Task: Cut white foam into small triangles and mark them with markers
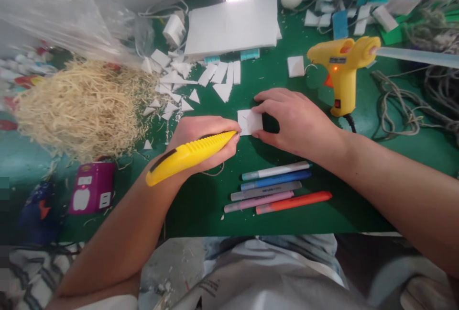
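Observation:
My left hand (191, 128) is wrapped round a yellow utility knife (188, 158), held slanting with its tip end at a small white foam square (248, 126). The blade itself is too small to make out. Thin lines mark the square's top face. From the other side, my right hand (292, 119) grips the square's right edge, with the thumb near its lower corner and the fingers along the top. Just below the hands lie several markers in a row, among them a blue marker (276, 180) and an orange-red marker (294, 202).
A yellow glue gun (342, 68) with a lit lamp stands at right beside another white square (296, 66). White foam offcuts (222, 91) and stacked white sheets (233, 25) lie farther back. Left are shredded straw (82, 109) and a purple power socket (91, 188).

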A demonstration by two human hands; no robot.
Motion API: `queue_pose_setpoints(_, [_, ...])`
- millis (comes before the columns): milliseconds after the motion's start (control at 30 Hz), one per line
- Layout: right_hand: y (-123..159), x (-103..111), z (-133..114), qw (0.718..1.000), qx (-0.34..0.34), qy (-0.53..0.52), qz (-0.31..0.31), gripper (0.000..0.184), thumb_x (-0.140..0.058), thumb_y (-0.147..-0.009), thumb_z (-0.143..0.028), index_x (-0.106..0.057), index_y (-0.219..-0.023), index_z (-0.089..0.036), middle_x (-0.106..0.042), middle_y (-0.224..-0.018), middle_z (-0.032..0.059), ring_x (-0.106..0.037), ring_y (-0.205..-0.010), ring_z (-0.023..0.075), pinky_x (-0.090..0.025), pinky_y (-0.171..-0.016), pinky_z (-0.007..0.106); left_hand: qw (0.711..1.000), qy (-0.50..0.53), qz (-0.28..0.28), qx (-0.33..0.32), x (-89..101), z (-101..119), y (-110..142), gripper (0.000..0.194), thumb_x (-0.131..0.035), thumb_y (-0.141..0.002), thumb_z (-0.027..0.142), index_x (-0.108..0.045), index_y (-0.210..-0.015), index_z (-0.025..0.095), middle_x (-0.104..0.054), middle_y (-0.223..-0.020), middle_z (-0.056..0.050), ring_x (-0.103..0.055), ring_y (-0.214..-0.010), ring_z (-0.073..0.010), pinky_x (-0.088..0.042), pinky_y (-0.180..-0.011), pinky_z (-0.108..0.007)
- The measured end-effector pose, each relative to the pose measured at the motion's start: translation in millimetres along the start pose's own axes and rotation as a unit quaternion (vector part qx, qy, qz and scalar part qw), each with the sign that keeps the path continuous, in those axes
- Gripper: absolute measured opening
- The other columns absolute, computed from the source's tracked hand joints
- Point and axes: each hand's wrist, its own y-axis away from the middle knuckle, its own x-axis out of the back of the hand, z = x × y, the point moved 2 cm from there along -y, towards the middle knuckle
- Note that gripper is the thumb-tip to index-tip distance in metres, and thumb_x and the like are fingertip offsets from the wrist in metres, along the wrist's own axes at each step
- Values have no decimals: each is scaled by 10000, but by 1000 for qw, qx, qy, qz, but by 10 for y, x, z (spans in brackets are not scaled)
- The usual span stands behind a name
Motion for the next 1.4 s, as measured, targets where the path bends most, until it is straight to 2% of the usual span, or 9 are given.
queue_pose_setpoints(200, [4, -4, 10, 1000, 3, -10, 6, 321, -791, -851, -243, -783, -1158, -154, -739, -1391, 176, -666, -1307, 396, -542, -1080, 573, 1000, 14, -6, 13, 31, -15, 21, 125, -668, -919, 233, -778, -862, 252, -823, -820, 25, -773, -677, -141, -602, -683, -206])
queue_pose_setpoints(300, [1, -4, 14, 1000, 7, -15, 9, 316, -793, -848, -246, -783, -1150, -153, -743, -1381, 177, -670, -1296, 393, -546, -1073, 571, 999, 34, 21, 22, 33, 23, 24, 107, -689, -901, 222, -787, -880, 260, -837, -861, 26, -794, -722, -151, -620, -720, -208])
queue_pose_setpoints(400, [-5, -8, 17, 1000, 10, -18, 8, 304, -795, -849, -251, -787, -1135, -148, -746, -1370, 183, -674, -1288, 391, -549, -1067, 558, 989, 69, 75, 107, -12, 46, 18, 112, -705, -933, 275, -810, -968, 263, -836, -878, 22, -781, -710, -142, -632, -727, -218])
queue_pose_setpoints(500, [-9, -14, 18, 1000, 5, -22, 9, 298, -797, -840, -239, -790, -1121, -139, -749, -1357, 192, -678, -1277, 394, -555, -1055, 559, 973, 107, 93, 184, -120, 34, 7, 167, -719, -944, 354, -824, -1008, 241, -825, -864, 6, -764, -704, -136, -639, -750, -225])
queue_pose_setpoints(733, [-9, -29, 20, 999, 3, -28, 16, 295, -792, -822, -220, -791, -1111, -163, -756, -1335, 173, -674, -1262, 389, -544, -1060, 574, 964, 107, 91, 224, -257, -27, 3, 241, -738, -894, 442, -833, -972, 235, -750, -691, 6, -695, -602, -147, -621, -651, -223])
queue_pose_setpoints(933, [-8, -27, 19, 999, 0, -30, 9, 316, -793, -826, -232, -793, -1137, -175, -745, -1345, 171, -648, -1291, 403, -529, -1066, 592, 972, 108, 97, 186, -258, -20, 9, 209, -728, -893, 388, -853, -976, 242, -785, -740, 9, -673, -571, -124, -609, -645, -203])
queue_pose_setpoints(1133, [3, -33, 25, 999, 12, -31, 19, 286, -765, -843, -255, -789, -1123, -202, -750, -1331, 147, -651, -1253, 374, -542, -1033, 551, 987, 56, 114, 101, -333, -57, 0, 206, -686, -919, 424, -829, -937, 276, -837, -870, -13, -755, -678, -185, -656, -710, -294])
queue_pose_setpoints(1233, [3, -38, 28, 999, 13, -25, 21, 278, -766, -841, -259, -787, -1111, -196, -752, -1328, 151, -653, -1249, 374, -547, -1023, 544, 994, 29, 86, 64, -308, -30, -34, 194, -650, -946, 399, -814, -951, 295, -845, -914, -15, -789, -744, -208, -666, -749, -334])
queue_pose_setpoints(1400, [-5, -18, 8, 1000, 7, -18, 10, 273, -759, -843, -241, -789, -1109, -186, -759, -1326, 159, -662, -1263, 385, -552, -1028, 551, 997, 8, 55, 56, -185, 35, -60, 181, -643, -946, 337, -811, -926, 271, -839, -883, -13, -792, -740, -199, -651, -735, -303])
